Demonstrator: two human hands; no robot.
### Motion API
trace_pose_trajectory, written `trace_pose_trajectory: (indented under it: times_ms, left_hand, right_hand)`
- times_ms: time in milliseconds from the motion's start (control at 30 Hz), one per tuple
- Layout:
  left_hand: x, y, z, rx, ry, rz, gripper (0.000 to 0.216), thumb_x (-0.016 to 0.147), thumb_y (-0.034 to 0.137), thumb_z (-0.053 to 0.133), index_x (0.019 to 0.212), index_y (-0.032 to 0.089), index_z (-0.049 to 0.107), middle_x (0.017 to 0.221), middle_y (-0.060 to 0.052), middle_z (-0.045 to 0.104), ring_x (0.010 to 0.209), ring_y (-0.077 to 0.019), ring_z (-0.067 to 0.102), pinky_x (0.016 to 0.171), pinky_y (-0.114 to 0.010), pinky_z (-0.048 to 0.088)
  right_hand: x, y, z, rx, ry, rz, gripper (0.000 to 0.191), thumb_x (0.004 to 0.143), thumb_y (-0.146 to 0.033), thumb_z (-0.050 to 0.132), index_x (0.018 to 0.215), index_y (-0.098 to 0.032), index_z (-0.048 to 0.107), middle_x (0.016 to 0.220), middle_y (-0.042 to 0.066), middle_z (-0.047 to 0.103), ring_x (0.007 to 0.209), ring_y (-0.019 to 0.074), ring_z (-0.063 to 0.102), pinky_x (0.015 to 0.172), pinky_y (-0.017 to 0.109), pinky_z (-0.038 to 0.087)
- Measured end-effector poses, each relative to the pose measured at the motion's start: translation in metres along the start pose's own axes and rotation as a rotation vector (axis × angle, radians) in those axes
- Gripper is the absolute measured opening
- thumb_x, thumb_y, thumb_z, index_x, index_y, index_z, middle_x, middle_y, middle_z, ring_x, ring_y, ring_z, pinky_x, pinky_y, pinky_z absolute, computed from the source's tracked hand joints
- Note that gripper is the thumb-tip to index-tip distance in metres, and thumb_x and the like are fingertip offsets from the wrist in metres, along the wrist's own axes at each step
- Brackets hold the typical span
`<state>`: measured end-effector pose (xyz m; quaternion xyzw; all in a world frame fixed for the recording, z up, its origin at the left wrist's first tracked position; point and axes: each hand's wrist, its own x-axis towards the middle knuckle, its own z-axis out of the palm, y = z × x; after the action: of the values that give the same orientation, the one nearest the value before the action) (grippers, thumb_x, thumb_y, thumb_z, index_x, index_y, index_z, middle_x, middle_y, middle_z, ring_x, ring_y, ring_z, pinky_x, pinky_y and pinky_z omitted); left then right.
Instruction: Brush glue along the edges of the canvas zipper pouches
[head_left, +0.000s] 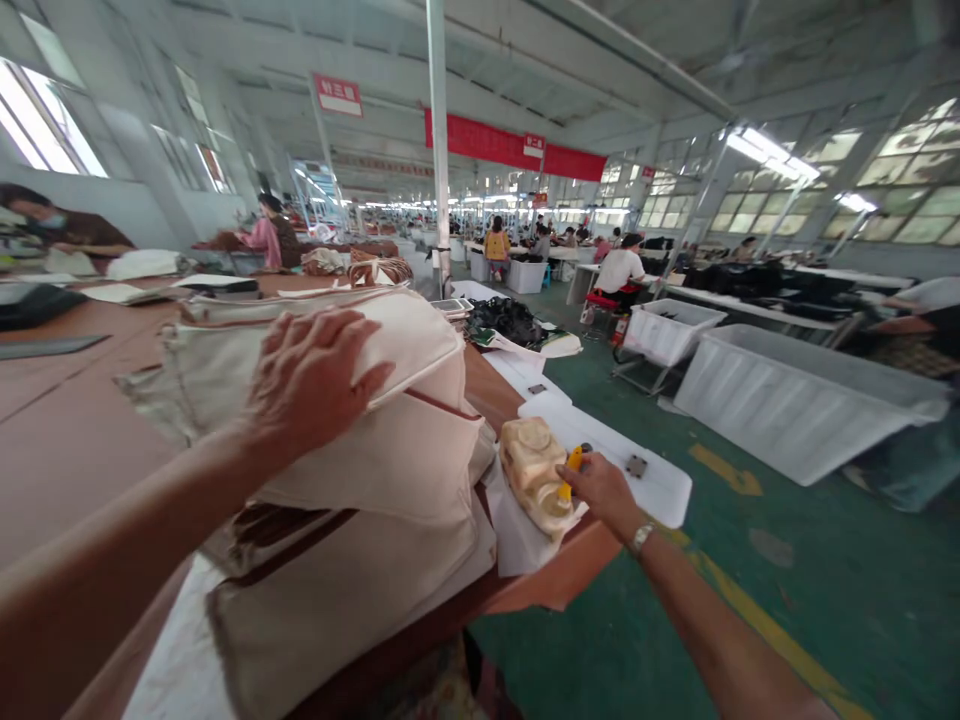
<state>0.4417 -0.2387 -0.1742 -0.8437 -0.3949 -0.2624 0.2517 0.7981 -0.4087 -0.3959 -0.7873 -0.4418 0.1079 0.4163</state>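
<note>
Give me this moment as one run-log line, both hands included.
left hand: spread on stacked cream panels | right hand: gripping yellow-handled tool at plastic container | plastic container: on white sheet, right of panels

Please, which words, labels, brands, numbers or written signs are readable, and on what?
"三" on the left hanging sign; other characters blurred.
"二", seemingly, on the central hanging sign; others blurred.
Red banner: too blurred.
Distant red lettering: too blurred.
Small far sign: too small.

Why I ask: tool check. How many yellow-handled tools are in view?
1: the yellow-handled tool in the right hand, at the beige container beside the cream brown-edged pieces. Others may be hidden behind them.
</note>
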Motion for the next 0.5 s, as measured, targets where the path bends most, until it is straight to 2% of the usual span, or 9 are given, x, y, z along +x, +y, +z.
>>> trace_pose_trajectory:
  times_ms: [67,133,200,267,400,500]
  left_hand:
    - [0.024,-0.024,0.010,0.008,-0.048,-0.139,0.059,0.099,0.055,0.030,0.147,0.021,0.037,0.149,-0.010,0.044,0.134,-0.0332,0.042,0.112,-0.047,0.029]
    - [0.047,-0.050,0.021,0.010,-0.171,-0.251,0.064,0.100,0.056,0.026,0.149,0.015,0.034,0.148,-0.016,0.044,0.129,-0.0359,0.046,0.106,-0.048,0.034]
    - [0.063,-0.068,0.032,-0.005,-0.333,-0.281,0.067,0.101,0.059,0.025,0.146,0.012,0.040,0.141,-0.017,0.050,0.122,-0.0352,0.052,0.102,-0.048,0.036]
    - [0.073,-0.075,0.042,-0.016,-0.419,-0.266,0.070,0.098,0.065,0.029,0.141,0.012,0.049,0.136,-0.015,0.055,0.119,-0.0344,0.053,0.102,-0.048,0.035]
    - [0.083,-0.072,0.055,-0.017,-0.330,-0.250,0.081,0.090,0.074,0.036,0.140,0.012,0.051,0.143,-0.017,0.045,0.129,-0.0382,0.042,0.107,-0.049,0.031]
    - [0.095,-0.076,0.061,-0.026,-0.382,-0.266,0.091,0.083,0.080,0.043,0.139,0.009,0.052,0.141,-0.016,0.046,0.130,-0.0402,0.042,0.105,-0.047,0.031]
  right_hand:
    - [0.007,-0.003,0.012,0.006,-0.082,0.022,0.042,0.088,-0.056,0.067,0.085,-0.015,0.064,0.065,-0.002,0.061,0.055,0.0135,0.057,0.055,0.026,0.046]
    - [0.008,-0.005,0.017,0.019,-0.136,0.045,0.041,0.091,-0.053,0.066,0.075,-0.015,0.061,0.060,-0.004,0.057,0.052,0.0113,0.055,0.054,0.025,0.046]
    - [0.004,-0.006,0.012,0.043,-0.167,0.060,0.042,0.092,-0.050,0.065,0.070,-0.014,0.061,0.056,-0.003,0.056,0.047,0.0106,0.053,0.049,0.023,0.044]
    - [-0.004,-0.008,0.001,0.078,-0.186,0.041,0.040,0.092,-0.049,0.063,0.071,-0.014,0.065,0.056,0.000,0.060,0.046,0.0118,0.055,0.046,0.023,0.043]
    - [-0.028,-0.009,-0.017,0.128,-0.241,-0.091,0.038,0.090,-0.051,0.060,0.093,-0.015,0.074,0.070,0.005,0.069,0.055,0.0175,0.064,0.050,0.026,0.050]
    - [-0.051,-0.006,-0.020,0.091,-0.243,-0.214,0.034,0.088,-0.048,0.062,0.096,-0.018,0.076,0.084,0.007,0.073,0.071,0.0223,0.069,0.069,0.033,0.056]
